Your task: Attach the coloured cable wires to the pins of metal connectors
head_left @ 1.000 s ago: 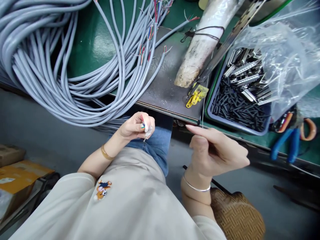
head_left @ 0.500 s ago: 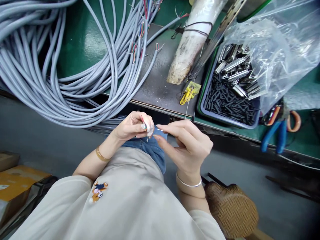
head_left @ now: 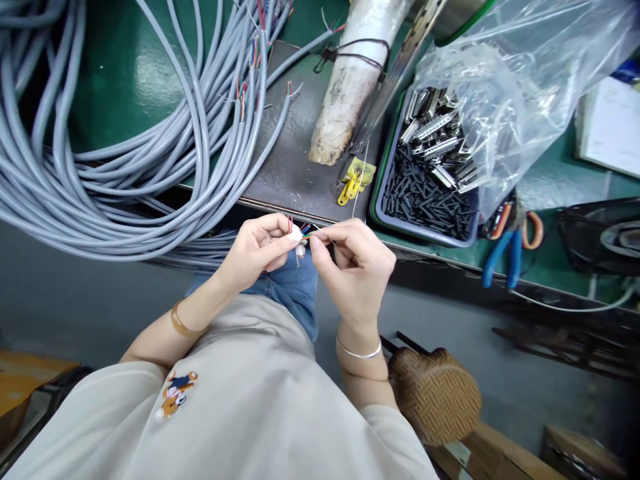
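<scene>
My left hand (head_left: pixel 263 247) pinches a small bundle of thin coloured wires (head_left: pixel 305 231) near the bench's front edge, with white material around the fingertips. Thumb and forefinger of my right hand (head_left: pixel 357 260) close on the wires' right-hand ends, and a thin pale strand runs up from that hand past the yellow tool (head_left: pixel 354 185). Many grey cables (head_left: pixel 200 167) with stripped ends lie at the left. A tray (head_left: pixel 425 237) of black sleeves (head_left: pixel 420 197) and metal connectors (head_left: pixel 440 137) stands at the right.
A wrapped white roll (head_left: pixel 345 80) lies on the dark mat (head_left: pixel 280 167). Clear plastic (head_left: pixel 530 100) covers part of the tray. Blue-handled pliers (head_left: pixel 503 257) hang over the bench edge. A woven-pattern stool (head_left: pixel 440 400) stands at lower right.
The right fingers have moved in and closed on the coloured wires beside the left fingertips. The wires are now spread between both hands. The whole view has shifted, and bench items appear further left.
</scene>
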Motion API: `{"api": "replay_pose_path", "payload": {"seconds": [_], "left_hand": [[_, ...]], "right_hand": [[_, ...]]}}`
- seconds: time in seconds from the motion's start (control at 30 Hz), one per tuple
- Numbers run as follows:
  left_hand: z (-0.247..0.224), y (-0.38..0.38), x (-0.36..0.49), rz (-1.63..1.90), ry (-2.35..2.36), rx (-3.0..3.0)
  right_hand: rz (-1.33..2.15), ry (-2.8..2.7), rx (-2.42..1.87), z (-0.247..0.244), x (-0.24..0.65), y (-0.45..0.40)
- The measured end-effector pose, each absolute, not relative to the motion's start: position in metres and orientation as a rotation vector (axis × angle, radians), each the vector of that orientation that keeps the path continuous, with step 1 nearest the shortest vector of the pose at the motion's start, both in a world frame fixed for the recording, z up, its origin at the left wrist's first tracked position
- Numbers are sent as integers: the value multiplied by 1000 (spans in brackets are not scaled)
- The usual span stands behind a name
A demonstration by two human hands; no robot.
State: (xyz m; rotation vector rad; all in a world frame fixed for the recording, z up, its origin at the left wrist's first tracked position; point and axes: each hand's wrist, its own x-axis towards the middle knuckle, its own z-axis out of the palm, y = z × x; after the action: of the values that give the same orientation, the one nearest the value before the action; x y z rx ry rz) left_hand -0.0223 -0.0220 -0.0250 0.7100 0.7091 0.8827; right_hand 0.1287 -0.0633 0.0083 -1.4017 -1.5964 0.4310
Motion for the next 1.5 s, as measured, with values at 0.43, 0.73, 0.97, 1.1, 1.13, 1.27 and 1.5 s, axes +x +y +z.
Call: {"api": "replay_pose_path", "payload": {"seconds": [0.43,0.73,0.97,1.1,1.13,1.27,1.5], "left_hand": [[-14,-21,-11,948,780,777],[-17,-25,-11,1099,747,907],[-9,-26,-9,952,815,875],[-9,-24,-9,884,847,806],[-10,-24,-9,873,844,782],[-11,-23,-9,867,852,767],[-6,-28,-6,1006,830,912]], "right_hand": [[630,-1469,-1441,3,139,-60],[200,-1706,-1270,-6,144,-67],[490,-1642,-1408,-3,142,-62],[679,-1516,-1485,-1,143,-61],[678,-1483,-1500,-1,144,-61],[640,-1409,-1522,-2,145,-63],[822,-1362,-1475,-4,146,-61]]}}
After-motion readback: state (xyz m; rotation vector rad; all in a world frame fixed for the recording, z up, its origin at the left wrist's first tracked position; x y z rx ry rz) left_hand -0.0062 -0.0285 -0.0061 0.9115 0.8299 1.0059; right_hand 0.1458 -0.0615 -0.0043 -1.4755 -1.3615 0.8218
